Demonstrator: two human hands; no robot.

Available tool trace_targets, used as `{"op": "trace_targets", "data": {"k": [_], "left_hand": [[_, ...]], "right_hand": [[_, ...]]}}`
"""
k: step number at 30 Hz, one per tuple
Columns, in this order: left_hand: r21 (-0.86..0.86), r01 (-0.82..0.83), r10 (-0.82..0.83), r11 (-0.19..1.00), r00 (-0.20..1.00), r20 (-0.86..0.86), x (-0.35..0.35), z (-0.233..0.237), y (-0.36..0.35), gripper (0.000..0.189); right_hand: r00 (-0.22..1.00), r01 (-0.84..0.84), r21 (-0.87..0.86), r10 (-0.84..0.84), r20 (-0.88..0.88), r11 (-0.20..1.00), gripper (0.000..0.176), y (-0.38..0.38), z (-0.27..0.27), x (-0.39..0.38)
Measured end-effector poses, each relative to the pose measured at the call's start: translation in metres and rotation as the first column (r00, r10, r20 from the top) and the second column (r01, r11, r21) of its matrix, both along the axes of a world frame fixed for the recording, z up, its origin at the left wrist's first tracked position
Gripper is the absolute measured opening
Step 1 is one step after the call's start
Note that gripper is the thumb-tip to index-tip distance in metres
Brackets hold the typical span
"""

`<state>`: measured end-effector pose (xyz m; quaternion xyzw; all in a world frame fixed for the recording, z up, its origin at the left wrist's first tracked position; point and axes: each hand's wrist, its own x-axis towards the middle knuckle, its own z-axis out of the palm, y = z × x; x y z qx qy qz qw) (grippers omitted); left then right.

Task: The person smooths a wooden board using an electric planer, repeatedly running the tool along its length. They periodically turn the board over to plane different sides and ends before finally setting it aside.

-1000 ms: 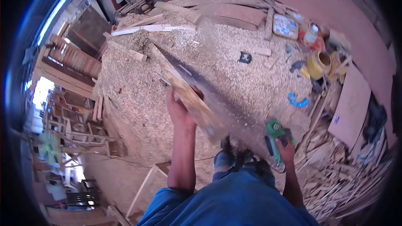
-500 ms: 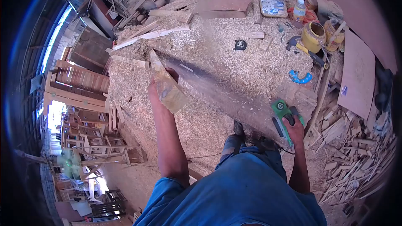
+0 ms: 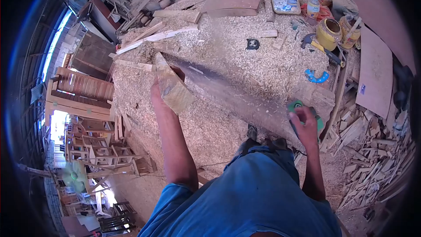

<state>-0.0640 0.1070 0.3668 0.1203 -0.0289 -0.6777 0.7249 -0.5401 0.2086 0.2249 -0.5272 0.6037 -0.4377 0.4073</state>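
Observation:
My left hand (image 3: pixel 156 93) is wrapped round a thick, angled piece of wood (image 3: pixel 176 94) with a pale, rough end face, holding it up at a tilt; most of the fingers are hidden behind it. My right hand (image 3: pixel 305 125) is over a green power planer (image 3: pixel 319 120), its fingers curved and apart, covering much of the tool. The planer sits at the near right end of a long dark plank (image 3: pixel 245 98), which runs diagonally and is strewn with shavings.
Shavings cover the work surface, where a tape measure (image 3: pixel 252 44), a blue curved tool (image 3: pixel 316 76), a hammer (image 3: pixel 322 50) and a yellow jar (image 3: pixel 329 35) lie or stand. Scrap wood (image 3: pixel 372 162) is heaped at right. A wooden bench (image 3: pixel 81 90) stands at left.
My right hand has come off the planer's handle and its fingers have loosened. The planer has shifted slightly right. My left hand still holds the wood, moved slightly left.

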Motion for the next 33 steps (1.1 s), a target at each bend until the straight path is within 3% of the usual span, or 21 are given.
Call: {"op": "trace_targets", "data": {"k": [5,9,10,12,13,16,18,20,21,23,24,26,29,32,33], "left_hand": [[-0.025,0.046,-0.044,0.999,0.997,0.062,0.002,0.003,0.003,0.047],[0.09,0.151,-0.161,0.984,0.98,0.114,-0.02,0.017,0.01,0.046],[0.181,0.077,-0.115,0.98,0.97,0.213,-0.033,0.014,0.009,0.05],[0.219,0.113,-0.177,0.969,0.937,0.301,-0.054,-0.013,0.0,0.056],[0.178,0.232,-0.277,0.956,0.915,0.293,-0.057,-0.045,-0.004,0.057],[0.284,0.377,-0.439,0.881,0.876,0.199,-0.089,-0.119,-0.012,0.052],[0.343,0.439,-0.529,0.831,0.813,0.242,-0.099,-0.163,-0.008,0.052],[0.476,0.466,-0.634,0.746,0.715,0.294,-0.092,-0.208,-0.004,0.053],[0.542,0.408,-0.618,0.735,0.732,0.287,-0.079,-0.234,-0.009,0.057],[0.67,0.285,-0.586,0.686,0.761,0.277,-0.054,-0.277,-0.023,0.069],[0.692,0.058,-0.515,0.72,0.713,0.476,-0.047,-0.276,-0.03,0.079],[0.566,-0.381,-0.381,0.731,0.461,0.802,-0.033,-0.267,-0.051,0.099],[0.322,-0.525,-0.288,0.788,0.147,0.946,0.009,-0.357,-0.088,0.12],[0.136,-0.66,-0.403,0.738,-0.27,0.875,-0.01,-0.355,-0.099,0.13],[0.205,-0.677,-0.497,0.707,-0.27,0.825,-0.019,-0.356,-0.097,0.127]], "right_hand": [[0.921,-0.245,-0.069,0.254,0.295,0.967,0.044,-0.009,0.074,0.063],[0.676,-0.481,-0.214,0.515,0.527,0.85,0.064,-0.012,0.128,0.108],[0.571,-0.514,-0.204,0.51,0.643,0.833,0.069,-0.015,0.128,0.114],[0.333,-0.579,-0.21,0.463,0.821,0.788,0.078,-0.025,0.125,0.127],[0.349,-0.548,-0.141,0.378,0.857,0.825,0.073,-0.029,0.119,0.13],[0.781,-0.499,0.205,0.334,0.528,0.842,0.062,-0.042,0.098,0.11],[0.882,-0.429,0.329,0.31,0.356,0.841,0.055,-0.042,0.059,0.087],[0.932,-0.35,0.225,0.315,0.178,0.909,0.056,-0.029,-0.011,0.07],[0.948,-0.316,0.164,0.306,0.086,0.934,0.057,-0.023,-0.035,0.069],[0.871,-0.275,0.121,0.301,-0.388,0.954,0.058,-0.014,-0.054,0.077],[0.756,-0.267,0.1,0.273,-0.595,0.959,0.06,-0.007,-0.064,0.083],[0.765,-0.18,0.17,0.247,-0.595,0.969,0.065,0.004,-0.095,0.095],[0.719,-0.123,0.132,0.18,-0.671,0.984,0.063,0.013,-0.147,0.104],[0.676,-0.079,0.131,0.149,-0.722,0.988,0.059,0.013,-0.173,0.109],[0.652,-0.091,0.164,0.184,-0.736,0.982,0.059,0.014,-0.174,0.107]]}}
